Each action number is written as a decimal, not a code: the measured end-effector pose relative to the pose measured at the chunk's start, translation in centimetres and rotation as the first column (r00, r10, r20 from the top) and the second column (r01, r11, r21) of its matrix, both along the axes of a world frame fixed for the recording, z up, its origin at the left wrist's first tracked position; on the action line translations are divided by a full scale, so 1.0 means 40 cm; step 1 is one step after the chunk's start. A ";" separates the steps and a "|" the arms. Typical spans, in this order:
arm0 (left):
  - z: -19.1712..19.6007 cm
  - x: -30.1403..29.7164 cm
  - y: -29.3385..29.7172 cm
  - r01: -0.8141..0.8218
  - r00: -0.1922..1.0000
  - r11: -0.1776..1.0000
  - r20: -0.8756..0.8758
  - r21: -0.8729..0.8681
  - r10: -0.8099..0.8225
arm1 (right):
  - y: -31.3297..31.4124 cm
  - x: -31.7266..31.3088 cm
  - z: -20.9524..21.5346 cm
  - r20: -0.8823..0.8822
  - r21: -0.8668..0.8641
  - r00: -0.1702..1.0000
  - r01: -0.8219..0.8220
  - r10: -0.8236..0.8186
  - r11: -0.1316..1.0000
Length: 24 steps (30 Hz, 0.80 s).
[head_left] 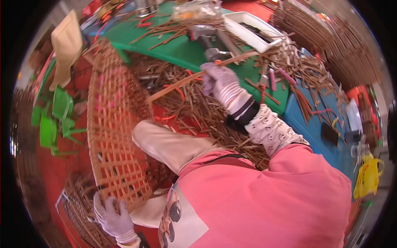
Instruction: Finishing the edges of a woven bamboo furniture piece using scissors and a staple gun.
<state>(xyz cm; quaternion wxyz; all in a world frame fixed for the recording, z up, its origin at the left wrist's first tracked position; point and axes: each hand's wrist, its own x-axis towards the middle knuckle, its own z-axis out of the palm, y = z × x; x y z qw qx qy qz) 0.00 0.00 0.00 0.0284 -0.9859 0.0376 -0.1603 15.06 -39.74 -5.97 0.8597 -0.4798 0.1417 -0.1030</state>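
Note:
A large woven basket (109, 136) of brown wooden strips stands tilted on its side at my left leg. My left hand (111, 219), in a pale glove, is closed over the basket's lower rim. Over the near edge of the green table, my gloved right hand (219, 80) is closed round a long, flat wooden strip (175, 87). One end of that strip reaches toward the basket's inner side. Just beyond my right hand lies a grey power tool (205, 43), its exact kind unclear. The fingertips of my right hand are partly hidden.
Loose strips cover parts of the green table (161, 45) and heap on the floor (198, 107). A white tray (252, 31) stands at the back, with stacked woven pieces (302, 25) beyond. Green chairs (62, 103) are at left; a yellow bag (368, 177) hangs by the blue table (306, 124).

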 end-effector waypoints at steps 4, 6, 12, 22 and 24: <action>-0.035 -0.049 -0.098 -0.024 0.999 0.999 -0.038 -0.043 0.022 | -0.356 -0.063 -0.011 -0.084 -0.133 0.973 0.202 -0.214 0.970; -0.029 0.000 -0.055 0.072 0.997 0.997 -0.023 -0.018 -0.072 | -0.433 -0.051 -0.039 -0.025 -0.143 0.947 0.312 -0.319 0.939; -0.008 0.009 0.003 0.026 0.997 0.999 -0.071 0.038 -0.023 | -0.568 -0.028 -0.019 -0.296 -0.919 0.685 -0.394 -0.666 0.003; 0.005 0.047 0.105 0.041 0.999 0.998 0.006 -0.039 -0.041 | -0.806 -0.011 -0.192 -0.348 -0.736 0.821 -0.538 -0.452 -0.411; 0.008 0.050 0.146 0.112 0.994 0.991 0.026 -0.070 -0.110 | -0.810 -0.019 -0.196 -0.354 -0.918 0.821 -0.398 -0.449 -0.004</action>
